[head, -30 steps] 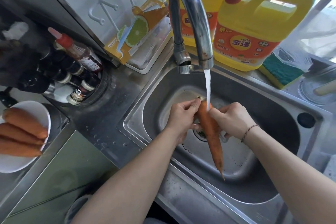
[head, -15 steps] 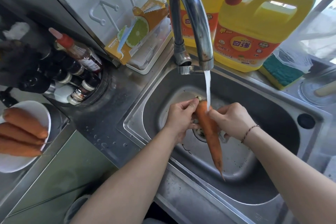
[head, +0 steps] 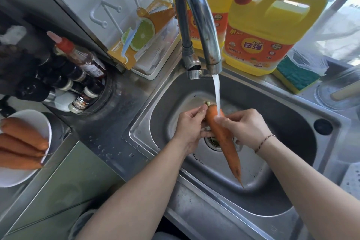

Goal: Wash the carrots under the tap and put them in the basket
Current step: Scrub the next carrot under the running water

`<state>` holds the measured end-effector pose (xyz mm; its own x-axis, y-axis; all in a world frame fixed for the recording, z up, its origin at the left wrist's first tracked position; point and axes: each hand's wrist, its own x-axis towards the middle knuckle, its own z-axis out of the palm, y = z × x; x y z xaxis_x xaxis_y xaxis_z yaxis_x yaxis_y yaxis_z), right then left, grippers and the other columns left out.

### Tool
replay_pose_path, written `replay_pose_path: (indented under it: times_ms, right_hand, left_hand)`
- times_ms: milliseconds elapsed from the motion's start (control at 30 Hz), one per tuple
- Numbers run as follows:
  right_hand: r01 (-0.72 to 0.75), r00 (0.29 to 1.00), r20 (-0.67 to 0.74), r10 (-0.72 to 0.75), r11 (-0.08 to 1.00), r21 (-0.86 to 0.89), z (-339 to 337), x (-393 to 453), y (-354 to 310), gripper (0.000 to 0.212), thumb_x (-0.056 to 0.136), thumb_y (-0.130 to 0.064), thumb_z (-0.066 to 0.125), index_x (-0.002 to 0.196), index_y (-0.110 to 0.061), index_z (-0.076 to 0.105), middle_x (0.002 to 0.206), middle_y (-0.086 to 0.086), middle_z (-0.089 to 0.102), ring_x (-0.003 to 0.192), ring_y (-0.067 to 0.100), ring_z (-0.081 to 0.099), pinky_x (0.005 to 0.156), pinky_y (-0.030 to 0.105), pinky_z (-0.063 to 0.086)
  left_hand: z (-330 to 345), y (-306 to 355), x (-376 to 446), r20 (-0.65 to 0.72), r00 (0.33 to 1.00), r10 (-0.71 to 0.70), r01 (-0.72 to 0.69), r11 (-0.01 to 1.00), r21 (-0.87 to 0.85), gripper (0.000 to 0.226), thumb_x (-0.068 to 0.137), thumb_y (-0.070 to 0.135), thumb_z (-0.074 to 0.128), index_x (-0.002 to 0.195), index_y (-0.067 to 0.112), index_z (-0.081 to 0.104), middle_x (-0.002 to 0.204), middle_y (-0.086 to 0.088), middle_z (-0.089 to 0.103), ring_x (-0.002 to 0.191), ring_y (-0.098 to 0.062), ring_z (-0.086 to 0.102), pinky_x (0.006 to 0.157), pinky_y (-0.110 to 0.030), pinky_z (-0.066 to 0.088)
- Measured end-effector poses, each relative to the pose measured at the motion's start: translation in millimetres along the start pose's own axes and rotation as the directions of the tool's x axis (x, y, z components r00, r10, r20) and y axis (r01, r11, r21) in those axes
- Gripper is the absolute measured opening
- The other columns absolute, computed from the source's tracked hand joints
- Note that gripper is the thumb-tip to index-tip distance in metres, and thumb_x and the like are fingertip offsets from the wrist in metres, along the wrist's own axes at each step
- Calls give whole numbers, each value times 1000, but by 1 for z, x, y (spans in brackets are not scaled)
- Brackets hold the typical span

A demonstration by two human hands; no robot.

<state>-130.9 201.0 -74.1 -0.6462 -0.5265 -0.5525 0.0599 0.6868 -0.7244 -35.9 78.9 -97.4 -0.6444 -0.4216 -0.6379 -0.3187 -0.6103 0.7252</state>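
Note:
A long orange carrot [head: 226,140] hangs over the steel sink [head: 292,142], thick end up, thin tip pointing toward me. Water runs from the curved tap [head: 196,25] onto its thick end. My left hand [head: 190,126] grips the carrot near the top from the left. My right hand [head: 245,126] holds it from the right, with the thumb in the stream. Three more carrots [head: 21,142] lie on a white plate [head: 17,177] at the far left. No basket is in view.
Two yellow detergent jugs [head: 272,31] stand behind the tap. A green and yellow sponge [head: 296,76] lies at the back right. Sauce bottles [head: 78,60] crowd the counter at the left, beside an orange box [head: 140,35] in a white tray.
The carrot has been shifted slightly under the stream, and my right thumb now sits in the water. Both hands stay on the carrot.

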Motion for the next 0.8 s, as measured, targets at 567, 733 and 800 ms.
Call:
replay_pose_path:
  times_ms: [567,733,800]
  right_hand:
    - [7,992,-123,3,997,80,9,-6,6,38,81,-58,69,63,-25,74,53,-4,68,50,14,67,50,27,51]
    - [-43,977,-203,72,989,141,15,-5,0,56,77,-65,68,48,-18,61,44,-3,58,47,18,60,47,27,48]
    - [-31,986,-156,59,983,180,16,-7,2,47,82,-57,69,57,-19,61,50,-3,61,49,18,60,46,26,46]
  left_hand:
    - [6,-4,-8,23,998,50,-51,998,46,20,101,23,54,102,12,70,91,-8,73,81,-20,70,71,-41,62]
    - [5,-5,-9,49,995,91,-93,995,38,17,100,14,56,106,5,68,88,-8,72,75,-18,70,64,-36,61]
    - [3,-5,-7,24,996,91,-92,995,47,20,100,14,56,111,1,66,89,-10,72,76,-21,70,65,-40,62]
